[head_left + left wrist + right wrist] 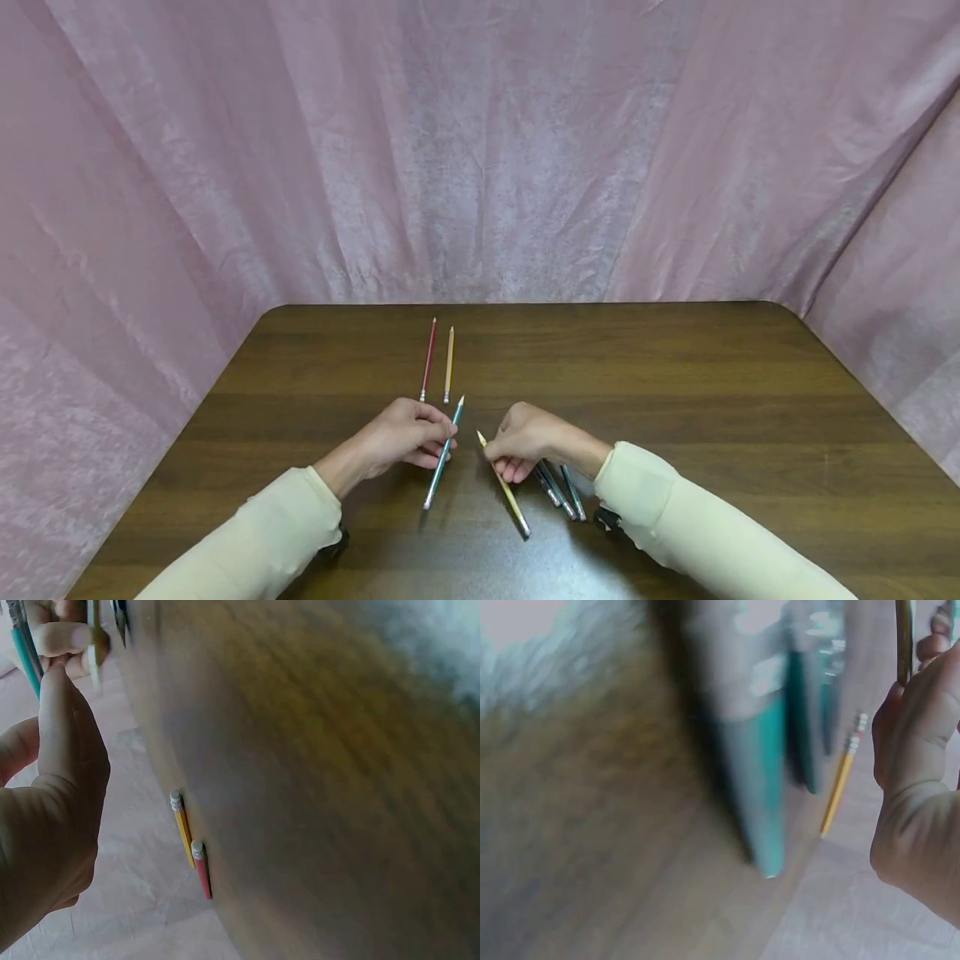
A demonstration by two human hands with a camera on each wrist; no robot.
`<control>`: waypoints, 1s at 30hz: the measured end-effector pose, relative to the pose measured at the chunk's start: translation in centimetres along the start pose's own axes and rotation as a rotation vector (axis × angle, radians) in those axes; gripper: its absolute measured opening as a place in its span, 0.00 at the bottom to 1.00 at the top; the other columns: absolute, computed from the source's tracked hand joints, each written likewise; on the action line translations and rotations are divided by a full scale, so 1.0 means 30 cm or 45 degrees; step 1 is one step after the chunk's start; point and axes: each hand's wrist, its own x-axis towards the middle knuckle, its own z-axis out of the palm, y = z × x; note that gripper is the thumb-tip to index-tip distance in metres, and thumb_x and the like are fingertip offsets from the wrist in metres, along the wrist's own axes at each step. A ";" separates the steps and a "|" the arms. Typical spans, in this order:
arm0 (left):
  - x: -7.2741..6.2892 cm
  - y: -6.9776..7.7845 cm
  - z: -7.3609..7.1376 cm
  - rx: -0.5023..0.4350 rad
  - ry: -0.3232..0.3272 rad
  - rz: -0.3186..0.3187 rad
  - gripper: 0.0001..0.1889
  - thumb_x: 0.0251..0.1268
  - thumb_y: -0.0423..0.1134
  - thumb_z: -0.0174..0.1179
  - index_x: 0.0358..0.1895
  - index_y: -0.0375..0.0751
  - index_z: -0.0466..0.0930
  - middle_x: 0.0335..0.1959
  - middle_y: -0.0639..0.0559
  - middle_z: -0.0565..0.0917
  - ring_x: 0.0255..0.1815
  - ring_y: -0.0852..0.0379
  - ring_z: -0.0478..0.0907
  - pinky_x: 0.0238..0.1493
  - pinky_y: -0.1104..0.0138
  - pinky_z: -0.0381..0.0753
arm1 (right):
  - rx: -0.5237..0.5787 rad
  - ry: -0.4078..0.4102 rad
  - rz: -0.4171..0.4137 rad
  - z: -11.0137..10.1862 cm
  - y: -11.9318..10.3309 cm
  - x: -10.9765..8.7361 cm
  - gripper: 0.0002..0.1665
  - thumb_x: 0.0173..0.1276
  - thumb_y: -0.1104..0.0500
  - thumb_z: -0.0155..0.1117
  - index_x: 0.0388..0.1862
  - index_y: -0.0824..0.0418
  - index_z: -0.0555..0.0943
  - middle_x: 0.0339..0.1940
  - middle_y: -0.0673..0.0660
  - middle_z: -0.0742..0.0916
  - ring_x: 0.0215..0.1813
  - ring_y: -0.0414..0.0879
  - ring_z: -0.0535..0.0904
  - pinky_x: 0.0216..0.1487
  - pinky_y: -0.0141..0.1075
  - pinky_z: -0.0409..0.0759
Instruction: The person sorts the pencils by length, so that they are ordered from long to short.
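Note:
In the head view my left hand [408, 435] pinches a teal pencil [442, 458], its sharpened tip pointing away from me. My right hand [525, 437] pinches a yellow pencil [513, 502] near its tip, with the other end slanting toward me. Several dark green and teal pencils [567, 492] lie on the table just right of that hand, their far parts hidden under it. Beyond my left hand a red pencil [428, 360] and an orange-yellow pencil [449, 365] lie side by side, tips away from me. The left wrist view shows the teal pencil [26, 656] at the fingertips.
The brown wooden table [675, 375] has rounded far corners. Pink velvety curtains [480, 150] hang behind it and along both sides. Long pale sleeves [255, 533] cover both forearms, and a dark wrist device [607, 518] shows under the right cuff.

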 end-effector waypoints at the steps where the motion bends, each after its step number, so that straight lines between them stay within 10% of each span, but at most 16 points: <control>1: 0.001 0.001 0.000 -0.004 0.004 0.002 0.12 0.70 0.29 0.56 0.48 0.19 0.78 0.36 0.40 0.86 0.31 0.56 0.83 0.33 0.68 0.88 | 0.021 -0.010 -0.011 -0.008 0.000 -0.004 0.04 0.59 0.70 0.60 0.25 0.68 0.80 0.14 0.54 0.81 0.15 0.38 0.77 0.18 0.26 0.81; 30: 0.083 0.075 0.046 -0.090 0.077 0.108 0.15 0.69 0.29 0.59 0.51 0.16 0.75 0.42 0.29 0.85 0.31 0.57 0.84 0.36 0.66 0.88 | 0.322 0.093 -0.249 -0.236 -0.008 -0.019 0.10 0.60 0.72 0.52 0.39 0.72 0.78 0.27 0.59 0.86 0.24 0.40 0.80 0.29 0.28 0.84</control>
